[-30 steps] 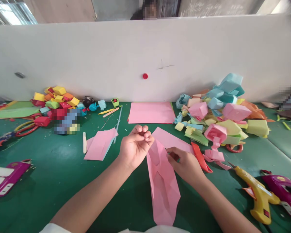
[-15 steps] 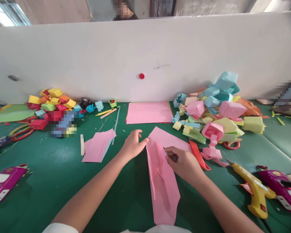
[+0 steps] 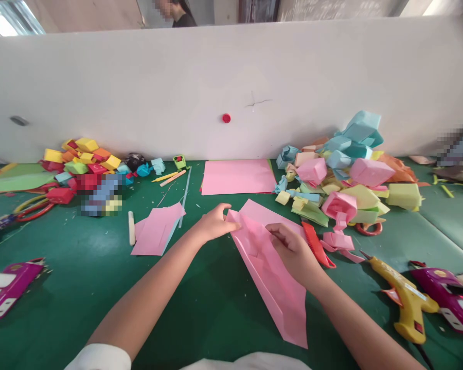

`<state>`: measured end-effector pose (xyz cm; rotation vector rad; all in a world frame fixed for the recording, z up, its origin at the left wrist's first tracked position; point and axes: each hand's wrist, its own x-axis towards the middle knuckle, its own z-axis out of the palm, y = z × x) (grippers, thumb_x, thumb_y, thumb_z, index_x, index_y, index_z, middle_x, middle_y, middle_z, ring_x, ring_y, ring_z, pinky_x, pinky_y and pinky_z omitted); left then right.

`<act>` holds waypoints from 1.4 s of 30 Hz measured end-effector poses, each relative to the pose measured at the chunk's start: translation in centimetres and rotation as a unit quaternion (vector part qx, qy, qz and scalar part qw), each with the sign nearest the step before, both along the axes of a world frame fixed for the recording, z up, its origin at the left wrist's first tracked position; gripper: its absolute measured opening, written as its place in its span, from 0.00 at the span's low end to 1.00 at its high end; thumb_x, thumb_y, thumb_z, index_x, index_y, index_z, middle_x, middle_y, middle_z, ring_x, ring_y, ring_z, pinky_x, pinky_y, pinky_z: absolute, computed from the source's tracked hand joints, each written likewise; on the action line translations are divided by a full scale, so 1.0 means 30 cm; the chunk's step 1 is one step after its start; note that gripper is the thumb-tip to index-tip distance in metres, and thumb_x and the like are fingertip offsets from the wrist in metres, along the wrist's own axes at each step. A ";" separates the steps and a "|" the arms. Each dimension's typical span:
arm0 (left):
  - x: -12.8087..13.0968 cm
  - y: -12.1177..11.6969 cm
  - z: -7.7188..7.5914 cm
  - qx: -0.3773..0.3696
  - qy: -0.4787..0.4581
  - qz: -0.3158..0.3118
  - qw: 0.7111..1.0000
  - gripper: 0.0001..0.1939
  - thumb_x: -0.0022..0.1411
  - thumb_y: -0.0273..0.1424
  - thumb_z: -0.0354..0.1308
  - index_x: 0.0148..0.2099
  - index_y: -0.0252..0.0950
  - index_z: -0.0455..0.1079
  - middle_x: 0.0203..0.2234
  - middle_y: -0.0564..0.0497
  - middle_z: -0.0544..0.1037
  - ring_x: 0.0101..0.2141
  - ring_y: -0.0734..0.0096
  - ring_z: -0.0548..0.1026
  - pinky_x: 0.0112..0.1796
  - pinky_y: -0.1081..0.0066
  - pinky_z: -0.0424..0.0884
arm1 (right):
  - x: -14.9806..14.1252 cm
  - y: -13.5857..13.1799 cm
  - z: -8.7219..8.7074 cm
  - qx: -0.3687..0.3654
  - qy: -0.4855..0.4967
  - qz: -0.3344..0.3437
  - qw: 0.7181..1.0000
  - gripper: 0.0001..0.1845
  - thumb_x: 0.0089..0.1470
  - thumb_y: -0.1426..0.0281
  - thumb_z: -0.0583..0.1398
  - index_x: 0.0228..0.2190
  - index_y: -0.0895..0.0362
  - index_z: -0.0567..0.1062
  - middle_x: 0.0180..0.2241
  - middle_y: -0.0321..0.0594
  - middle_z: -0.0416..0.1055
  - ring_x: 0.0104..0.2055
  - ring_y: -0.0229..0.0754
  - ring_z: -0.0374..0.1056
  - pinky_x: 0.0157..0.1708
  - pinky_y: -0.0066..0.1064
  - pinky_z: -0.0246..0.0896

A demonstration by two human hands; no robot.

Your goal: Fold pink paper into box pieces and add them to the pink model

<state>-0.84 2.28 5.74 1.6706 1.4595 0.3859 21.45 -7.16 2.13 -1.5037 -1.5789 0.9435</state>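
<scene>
A long creased sheet of pink paper (image 3: 272,288) slants over the green table, its near end toward my body. My left hand (image 3: 216,223) pinches the far left corner of this sheet with the thumb on top. Along the sheet's upper right edge, my right hand (image 3: 291,252) grips the paper between curled fingers and thumb. Behind it lies another pink paper piece (image 3: 258,213), partly covered. A red cutter (image 3: 317,244) rests just right of my right hand. Folded pink and blue paper (image 3: 158,228) lies left of my left hand.
A stack of pink sheets (image 3: 239,177) lies against the white partition (image 3: 170,92). Folded paper shapes are heaped at right (image 3: 343,180) and paper cubes at left (image 3: 87,154). A yellow glue gun (image 3: 405,298) lies at right; purple tools lie at both sides.
My left hand has opened out from a raised curl and come down onto the paper's corner. The creased sheet has swung, its near end shifting right. The person behind the partition has moved left.
</scene>
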 end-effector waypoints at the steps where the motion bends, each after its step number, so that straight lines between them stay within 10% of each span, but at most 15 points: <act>1: 0.002 0.005 0.000 -0.011 -0.017 -0.009 1.000 0.34 0.50 0.39 0.66 0.59 0.39 0.68 0.40 0.46 0.81 0.40 0.56 0.79 0.38 0.65 0.71 | -0.001 0.001 0.000 0.002 0.017 0.006 1.000 0.14 0.61 0.64 0.54 0.45 0.54 0.73 0.43 0.43 0.77 0.43 0.46 0.74 0.44 0.39 0.69; 6: -0.009 0.037 -0.021 -0.020 -0.055 -0.033 0.998 0.08 0.45 0.30 0.65 0.32 0.36 0.74 0.24 0.53 0.76 0.27 0.67 0.74 0.28 0.71 0.64 | -0.015 -0.007 0.009 -0.027 0.063 0.039 0.997 0.16 0.57 0.66 0.59 0.47 0.53 0.75 0.47 0.43 0.78 0.49 0.47 0.74 0.48 0.40 0.70; 10: -0.037 0.048 -0.032 0.009 -0.040 -0.021 0.999 0.06 0.45 0.29 0.64 0.23 0.37 0.68 0.18 0.57 0.67 0.21 0.73 0.65 0.24 0.72 0.55 | -0.021 -0.015 0.020 -0.008 0.038 0.020 0.999 0.16 0.56 0.69 0.57 0.46 0.52 0.77 0.48 0.41 0.78 0.50 0.46 0.74 0.50 0.40 0.70; 16: -0.037 0.026 0.004 0.013 -0.034 -0.044 0.998 0.03 0.44 0.28 0.63 0.26 0.38 0.72 0.19 0.56 0.68 0.21 0.74 0.63 0.23 0.72 0.53 | -0.014 -0.018 0.041 0.027 -0.047 0.064 0.996 0.10 0.60 0.65 0.58 0.37 0.52 0.79 0.33 0.38 0.77 0.35 0.44 0.72 0.36 0.35 0.69; 25: 0.010 -0.026 0.058 0.030 -0.018 -0.046 0.998 0.14 0.45 0.27 0.59 0.37 0.39 0.75 0.23 0.57 0.70 0.20 0.75 0.64 0.21 0.73 0.54 | -0.022 -0.036 0.071 0.081 -0.037 0.138 0.986 0.12 0.63 0.68 0.56 0.39 0.51 0.80 0.40 0.41 0.77 0.42 0.44 0.73 0.41 0.35 0.69; 42: 0.075 -0.158 0.131 0.002 -0.143 -0.105 0.984 0.28 0.57 0.29 0.62 0.60 0.40 0.65 0.46 0.46 0.80 0.45 0.58 0.79 0.43 0.64 0.74 | -0.013 -0.016 0.055 -0.004 0.019 0.023 1.000 0.09 0.59 0.60 0.62 0.38 0.51 0.76 0.37 0.39 0.77 0.37 0.44 0.73 0.37 0.36 0.69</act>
